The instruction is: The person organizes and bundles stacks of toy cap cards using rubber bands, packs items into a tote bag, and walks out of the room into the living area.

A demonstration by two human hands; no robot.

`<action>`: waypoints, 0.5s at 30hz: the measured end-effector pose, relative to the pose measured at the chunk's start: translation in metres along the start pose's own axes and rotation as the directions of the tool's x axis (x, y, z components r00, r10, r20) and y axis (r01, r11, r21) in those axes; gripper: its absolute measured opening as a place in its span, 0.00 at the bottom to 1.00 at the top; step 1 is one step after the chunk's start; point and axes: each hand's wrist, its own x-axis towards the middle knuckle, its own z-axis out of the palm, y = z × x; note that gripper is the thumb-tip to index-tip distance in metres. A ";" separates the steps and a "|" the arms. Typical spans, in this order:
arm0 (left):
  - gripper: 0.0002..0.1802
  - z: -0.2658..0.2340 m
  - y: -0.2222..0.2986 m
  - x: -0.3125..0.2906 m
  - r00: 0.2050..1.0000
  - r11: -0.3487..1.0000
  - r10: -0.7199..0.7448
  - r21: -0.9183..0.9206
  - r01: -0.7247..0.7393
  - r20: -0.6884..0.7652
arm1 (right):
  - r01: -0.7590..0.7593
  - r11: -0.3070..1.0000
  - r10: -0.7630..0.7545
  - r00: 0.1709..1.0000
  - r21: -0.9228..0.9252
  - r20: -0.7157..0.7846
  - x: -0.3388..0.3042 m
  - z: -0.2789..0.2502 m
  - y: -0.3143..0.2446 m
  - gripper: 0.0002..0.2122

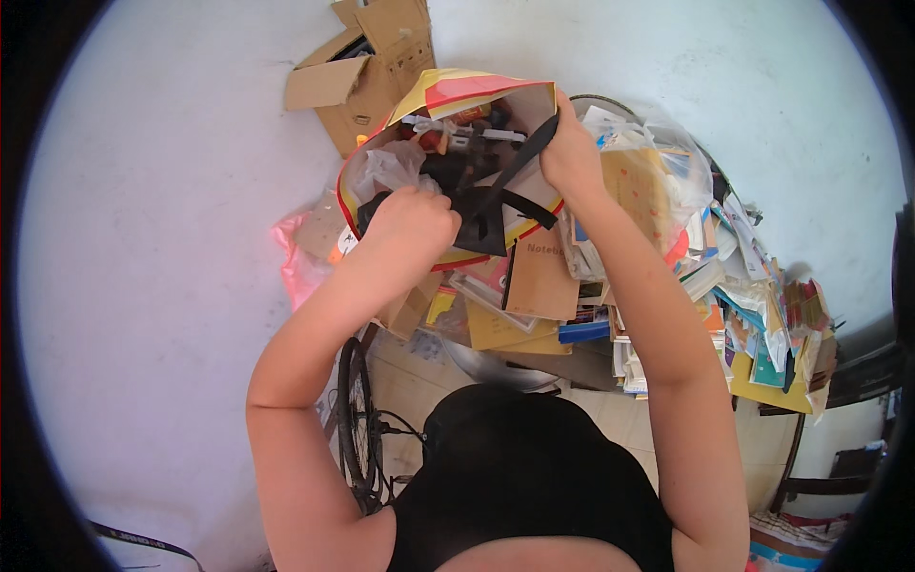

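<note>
A large red and yellow bag point(448, 81) with a pale inner wall stands mouth up before me. My right hand point(574, 157) is closed round its right rim, beside a black strap point(534, 148). My left hand point(412, 227) is curled closed at the bag's near left side, touching a translucent plastic bag point(386, 167); the fingers hide what they hold. Black fabric point(484, 224) hangs over the near rim beside it. Inside the bag lie white and dark jointed pieces point(467, 138), too jumbled to name. The bottom of the bag is hidden.
Behind the bag stands an open cardboard box point(372, 81) against the white wall. Piled books and papers point(734, 276) spread to the right, with a brown notebook point(541, 276) below the bag. A bicycle wheel point(355, 419) is near my left arm; pink plastic point(291, 257) lies at left.
</note>
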 end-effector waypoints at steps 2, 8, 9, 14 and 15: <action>0.05 0.001 -0.003 0.001 1.000 1.000 -0.009 -0.010 0.009 0.006 | -0.011 1.000 0.011 1.000 -0.005 -0.004 0.001 0.000 0.000 0.27; 0.12 -0.004 -0.022 0.015 0.989 0.993 -0.092 -0.058 0.099 0.112 | 0.096 0.988 -0.099 0.995 0.119 0.018 0.013 -0.005 0.007 0.21; 0.15 -0.002 -0.029 0.019 0.993 0.992 -0.116 -0.056 0.115 -0.013 | 0.020 0.990 -0.037 0.992 0.141 0.121 0.014 -0.012 0.006 0.20; 0.15 0.015 -0.072 0.054 0.872 0.969 -0.247 -0.102 0.225 -0.422 | -0.194 0.960 0.135 0.951 0.199 0.278 0.010 -0.021 -0.002 0.20; 0.15 0.016 -0.078 0.065 0.873 0.957 -0.281 -0.045 0.288 -0.399 | 0.007 0.991 -0.005 1.000 0.131 -0.013 0.006 -0.011 0.008 0.22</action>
